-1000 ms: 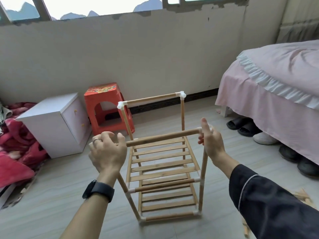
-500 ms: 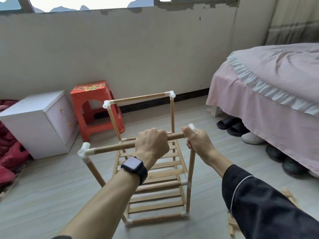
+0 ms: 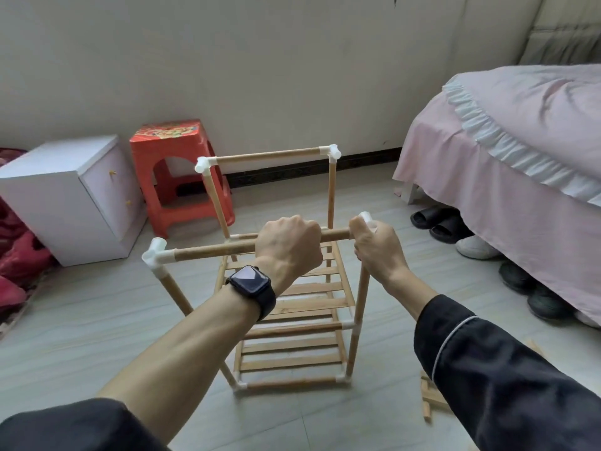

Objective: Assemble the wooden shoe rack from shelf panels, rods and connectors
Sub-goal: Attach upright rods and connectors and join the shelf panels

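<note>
Overhand, the left hand (image 3: 289, 245) grips the near top rod (image 3: 208, 252), the right hand (image 3: 377, 253) its corner connector (image 3: 366, 218).

Soft, even light all round me, hardly a shadow on the floor (image 3: 81, 320); edges bow outward, my right sleeve (image 3: 520, 385) slightly soft.

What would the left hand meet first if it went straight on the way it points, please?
Probably the far right upright rod; the left hand aims toward it, though depth is unclear.
</note>
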Tool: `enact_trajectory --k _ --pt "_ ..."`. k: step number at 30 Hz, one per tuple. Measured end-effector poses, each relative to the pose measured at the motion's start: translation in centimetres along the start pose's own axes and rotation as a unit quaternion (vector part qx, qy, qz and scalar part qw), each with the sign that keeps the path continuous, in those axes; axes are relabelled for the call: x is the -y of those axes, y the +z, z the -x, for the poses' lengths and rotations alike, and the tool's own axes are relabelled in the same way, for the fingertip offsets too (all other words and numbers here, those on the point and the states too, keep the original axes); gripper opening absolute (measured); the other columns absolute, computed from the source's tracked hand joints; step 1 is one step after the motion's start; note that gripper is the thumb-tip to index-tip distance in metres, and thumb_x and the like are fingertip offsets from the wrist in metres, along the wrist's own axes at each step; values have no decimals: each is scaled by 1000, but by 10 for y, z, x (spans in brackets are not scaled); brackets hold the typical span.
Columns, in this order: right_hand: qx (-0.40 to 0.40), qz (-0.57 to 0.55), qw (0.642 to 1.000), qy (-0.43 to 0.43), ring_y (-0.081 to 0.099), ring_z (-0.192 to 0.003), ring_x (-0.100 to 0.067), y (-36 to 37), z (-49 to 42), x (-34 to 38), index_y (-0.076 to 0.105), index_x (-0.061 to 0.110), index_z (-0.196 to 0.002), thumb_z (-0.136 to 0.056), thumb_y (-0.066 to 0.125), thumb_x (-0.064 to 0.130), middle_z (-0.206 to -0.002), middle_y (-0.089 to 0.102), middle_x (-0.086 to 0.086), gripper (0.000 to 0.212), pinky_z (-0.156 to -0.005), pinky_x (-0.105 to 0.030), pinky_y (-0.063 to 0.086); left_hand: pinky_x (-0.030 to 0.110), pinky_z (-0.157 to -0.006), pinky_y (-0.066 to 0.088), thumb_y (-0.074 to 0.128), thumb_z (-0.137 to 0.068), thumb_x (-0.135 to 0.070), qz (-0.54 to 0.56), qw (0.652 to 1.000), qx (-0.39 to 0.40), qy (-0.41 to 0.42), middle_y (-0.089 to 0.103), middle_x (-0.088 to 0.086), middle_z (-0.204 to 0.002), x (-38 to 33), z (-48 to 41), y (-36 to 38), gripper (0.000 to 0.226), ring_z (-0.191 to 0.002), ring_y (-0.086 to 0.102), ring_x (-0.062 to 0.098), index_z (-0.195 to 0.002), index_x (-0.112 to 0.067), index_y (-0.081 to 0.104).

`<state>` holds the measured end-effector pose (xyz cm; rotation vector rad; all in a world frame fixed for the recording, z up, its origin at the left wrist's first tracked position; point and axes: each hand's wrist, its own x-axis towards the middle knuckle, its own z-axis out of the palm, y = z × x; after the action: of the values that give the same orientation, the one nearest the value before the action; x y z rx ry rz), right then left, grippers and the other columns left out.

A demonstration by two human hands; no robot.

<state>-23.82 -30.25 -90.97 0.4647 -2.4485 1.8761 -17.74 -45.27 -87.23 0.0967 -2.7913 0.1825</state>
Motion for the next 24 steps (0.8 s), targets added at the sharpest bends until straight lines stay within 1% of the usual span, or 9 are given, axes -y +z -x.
enact_trajectory --k 3,5,8,10,13,15,19,21,24 --pt "92 -58 993 46 40 -58 -12 -12 -4 3 50 21 -76 -96 52 49 -57 43 10 34 -67 -37 40 27 -45 25 50 -91 -17 31 999 10 3 46 -3 -58 -3 2 -9 34 -47 41 15 -60 -21 39" --pt "157 -134 974 93 42 -60 -12 -22 -9 4 57 18 -86 -90 55 61 -63 48 6 44 -70 -34 40 28 -47 29 50 -93 -19 51 999 8 -1 47 -3 -60 -5 2 -13 35 -48 42 14 -61 -22 38" --pt "183 -230 943 155 48 -59 -12 -32 -16 2 62 6 -112 -86 53 70 -68 58 1 70 -69 -33 42 27 -45 29 49 -94 -19 57 998 20 1 49 -3 -61 -3 2 -12 32 -49 44 14 -63 -23 41" --pt "197 -209 946 151 45 -56 -12 -31 -18 3 63 3 -112 -92 51 63 -63 54 1 64 -65 -32 41 26 -45 28 49 -93 -19 57 998 24 0 50 -3 -61 -1 1 -11 32 -50 45 14 -62 -24 42" --pt "181 -152 964 120 33 -47 -16 -20 -19 7 56 9 -85 -101 45 41 -52 35 2 37 -57 -33 35 27 -44 27 49 -90 -18 47 999 15 -5 49 -3 -60 0 -1 -6 31 -48 44 14 -60 -23 43" --pt "128 -112 982 82 34 -44 -16 -13 -19 9 48 14 -75 -102 42 31 -49 35 2 33 -54 -35 34 27 -43 24 48 -90 -15 34 999 -3 -13 47 -4 -58 -1 -3 -1 31 -46 42 15 -60 -21 42" --pt "42 -69 996 42 42 -45 -13 -7 -19 8 47 13 -78 -103 41 29 -50 43 3 31 -51 -33 39 26 -42 20 46 -90 -11 12 1000 -27 -8 44 -4 -54 -3 -9 6 34 -42 38 14 -58 -20 39" --pt "34 -66 996 40 43 -45 -12 -4 -18 7 49 12 -81 -104 40 30 -51 44 3 30 -51 -31 40 25 -42 19 47 -89 -10 2 1000 -30 -3 43 -3 -53 -1 -10 8 34 -41 38 15 -57 -19 39" --pt "55 -69 995 46 42 -46 -12 -5 -19 9 49 13 -83 -105 39 30 -52 43 3 30 -51 -32 39 25 -42 18 46 -91 -11 2 999 -44 5 40 -3 -51 -2 -6 9 37 -40 35 15 -57 -19 36"
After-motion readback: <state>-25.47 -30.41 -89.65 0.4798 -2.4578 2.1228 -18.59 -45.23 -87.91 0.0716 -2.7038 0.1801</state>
